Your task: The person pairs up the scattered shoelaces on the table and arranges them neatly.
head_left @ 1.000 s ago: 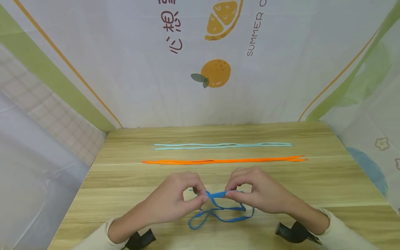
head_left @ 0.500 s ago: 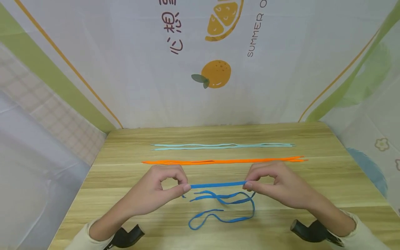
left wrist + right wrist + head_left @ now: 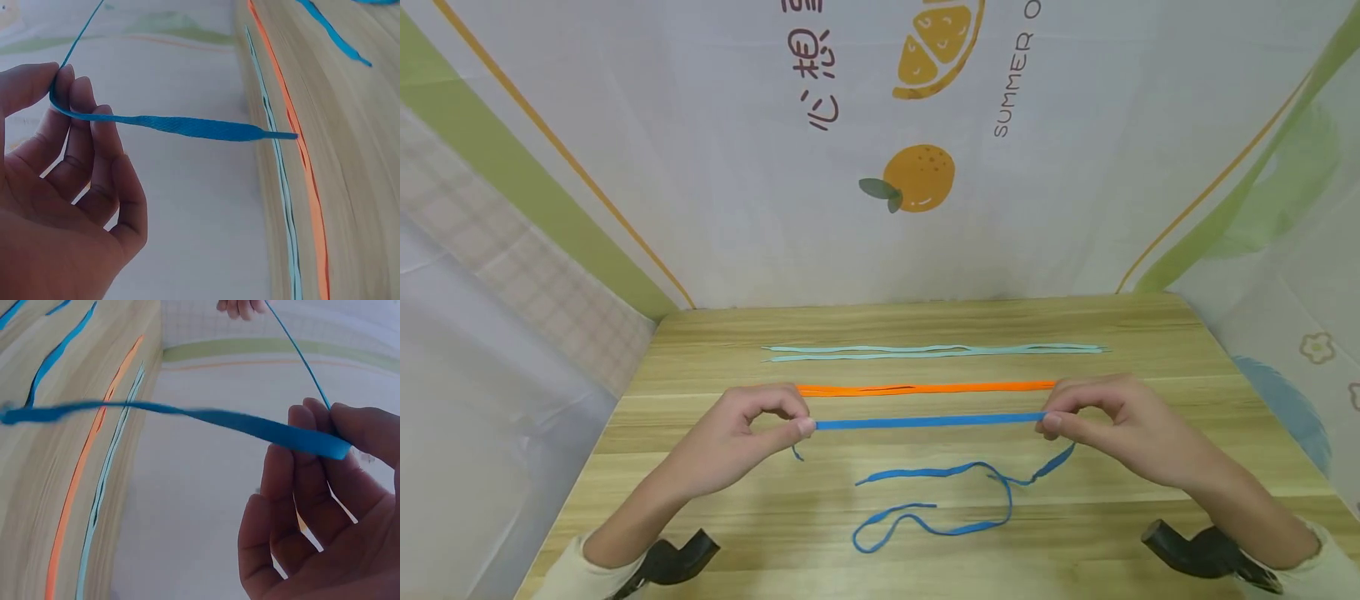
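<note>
A flat blue shoelace (image 3: 925, 422) is stretched nearly straight between the two hands, above the table. My left hand (image 3: 737, 433) pinches it between thumb and fingertips close to one end; the short tail with its narrow tip (image 3: 281, 134) hangs free in the left wrist view. On the other side my right hand (image 3: 1120, 425) pinches the same lace, and a longer loose part (image 3: 250, 425) droops from the fingers toward the table. A second blue lace (image 3: 955, 531) lies in loose curves on the wood below the hands, overlapping that drooping part in the head view.
Behind the hands an orange pair of laces (image 3: 925, 388) lies straight across the table (image 3: 700, 325), partly covered by the fingers. Farther back rests a pale mint pair (image 3: 887, 353). A printed cloth (image 3: 1037, 233) hangs behind the table.
Both hands have moved apart and slightly forward, drawing the blue lace from a short folded piece into a long taut line. Less of the tangled blue lace lies on the table.
</note>
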{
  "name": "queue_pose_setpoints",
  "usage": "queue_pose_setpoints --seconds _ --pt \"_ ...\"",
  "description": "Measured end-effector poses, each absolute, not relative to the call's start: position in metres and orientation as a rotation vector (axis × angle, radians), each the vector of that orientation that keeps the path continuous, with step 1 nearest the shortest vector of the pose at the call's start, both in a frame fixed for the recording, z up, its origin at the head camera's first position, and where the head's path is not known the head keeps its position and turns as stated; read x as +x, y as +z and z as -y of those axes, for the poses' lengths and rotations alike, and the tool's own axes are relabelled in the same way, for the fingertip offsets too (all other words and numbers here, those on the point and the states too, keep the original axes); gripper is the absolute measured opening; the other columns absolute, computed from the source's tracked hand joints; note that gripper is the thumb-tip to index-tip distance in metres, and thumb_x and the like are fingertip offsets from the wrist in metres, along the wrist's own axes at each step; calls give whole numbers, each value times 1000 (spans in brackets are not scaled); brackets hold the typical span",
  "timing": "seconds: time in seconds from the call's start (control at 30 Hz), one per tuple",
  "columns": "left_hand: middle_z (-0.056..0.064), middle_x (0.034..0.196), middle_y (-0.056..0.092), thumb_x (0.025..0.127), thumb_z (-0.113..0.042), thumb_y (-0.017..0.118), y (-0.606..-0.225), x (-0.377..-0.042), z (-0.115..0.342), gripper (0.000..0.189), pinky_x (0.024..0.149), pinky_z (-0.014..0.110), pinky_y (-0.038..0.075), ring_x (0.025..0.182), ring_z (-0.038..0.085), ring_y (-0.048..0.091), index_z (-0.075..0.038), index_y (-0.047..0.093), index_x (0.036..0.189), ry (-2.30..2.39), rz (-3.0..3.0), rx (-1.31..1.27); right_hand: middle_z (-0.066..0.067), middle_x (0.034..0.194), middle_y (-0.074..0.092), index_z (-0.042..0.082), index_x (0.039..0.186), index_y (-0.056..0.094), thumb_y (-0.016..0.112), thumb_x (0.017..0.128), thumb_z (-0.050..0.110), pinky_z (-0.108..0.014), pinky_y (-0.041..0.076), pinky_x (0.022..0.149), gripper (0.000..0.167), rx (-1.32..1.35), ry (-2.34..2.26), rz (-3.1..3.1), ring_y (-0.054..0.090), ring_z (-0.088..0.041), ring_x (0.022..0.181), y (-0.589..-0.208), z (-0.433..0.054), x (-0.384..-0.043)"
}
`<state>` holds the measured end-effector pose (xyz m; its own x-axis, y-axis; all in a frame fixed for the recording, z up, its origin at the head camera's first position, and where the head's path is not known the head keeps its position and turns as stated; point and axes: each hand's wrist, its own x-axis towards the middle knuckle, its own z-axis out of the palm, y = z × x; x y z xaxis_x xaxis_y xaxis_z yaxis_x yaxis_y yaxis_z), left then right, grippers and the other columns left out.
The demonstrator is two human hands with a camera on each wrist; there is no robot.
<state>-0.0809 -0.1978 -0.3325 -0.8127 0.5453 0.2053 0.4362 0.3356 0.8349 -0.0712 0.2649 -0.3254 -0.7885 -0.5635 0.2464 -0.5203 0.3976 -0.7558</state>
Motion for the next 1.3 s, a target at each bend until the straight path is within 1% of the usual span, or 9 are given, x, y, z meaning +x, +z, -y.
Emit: queue_pose_setpoints --seconds 0.2,0.43,0.6,0.77,0.97,1.03,1.1,1.2,1.3 --pt "-4 94 71 109 -11 70 -340 -90 210 23 88 37 55 95 21 68 -26 76 93 1477 -2507 853 3 104 79 25 107 84 65 109 0 -29 59 84 31 -830 -1368 -2634 72 -18 96 -333 -285 -75" --pt "-3 94 69 110 -14 70 -346 -97 221 18 86 40 54 95 23 65 -24 77 96 1439 -2540 764 -2 106 79 19 111 84 62 112 3 -29 59 85 27 -687 -1381 -2617 74 -21 97 -341 -306 -79" --pt "-3 96 70 110 -16 71 -347 -100 229 16 87 41 54 96 22 65 -23 78 98 1396 -2597 715 -3 107 80 16 112 84 63 112 5 -27 58 85 24 -586 -1350 -2652 74 -19 100 -344 -321 -83" --pt "-2 98 72 109 -18 72 -351 -105 237 13 86 40 55 98 22 67 -21 79 98 1352 -2625 642 -2 108 80 14 113 84 64 113 12 -25 56 86 20 -446 -1307 -2670 72 -15 104 -348 -335 -88" --pt "-6 101 74 109 -22 72 -357 -110 247 11 90 45 53 104 23 67 -21 80 101 1301 -2667 553 -3 106 80 10 111 84 67 112 12 -25 54 85 18 -376 -1295 -2699 71 -13 102 -355 -353 -95" --pt "-4 103 74 109 -22 72 -358 -112 250 11 90 46 52 105 24 67 -20 80 102 1297 -2672 529 -2 106 80 9 110 84 67 112 13 -24 53 84 18 -352 -1299 -2704 70 -12 102 -359 -359 -97" --pt "-2 104 74 110 -22 71 -360 -114 255 12 89 44 53 105 26 67 -18 80 103 1303 -2665 504 -2 106 80 7 110 84 66 112 12 -23 52 84 19 -336 -1317 -2695 70 -11 101 -362 -365 -99" --pt "3 108 74 110 -22 70 -363 -117 261 13 87 40 53 104 30 67 -15 80 105 1318 -2648 481 1 108 81 2 114 82 62 113 8 -17 50 86 21 -343 -1351 -2671 73 -7 101 -366 -376 -101" --pt "6 111 74 111 -22 70 -366 -119 268 15 86 39 54 104 32 67 -12 80 107 1321 -2642 459 4 110 82 -3 119 80 58 114 5 -13 50 85 23 -343 -1386 -2640 75 -6 102 -370 -386 -103"
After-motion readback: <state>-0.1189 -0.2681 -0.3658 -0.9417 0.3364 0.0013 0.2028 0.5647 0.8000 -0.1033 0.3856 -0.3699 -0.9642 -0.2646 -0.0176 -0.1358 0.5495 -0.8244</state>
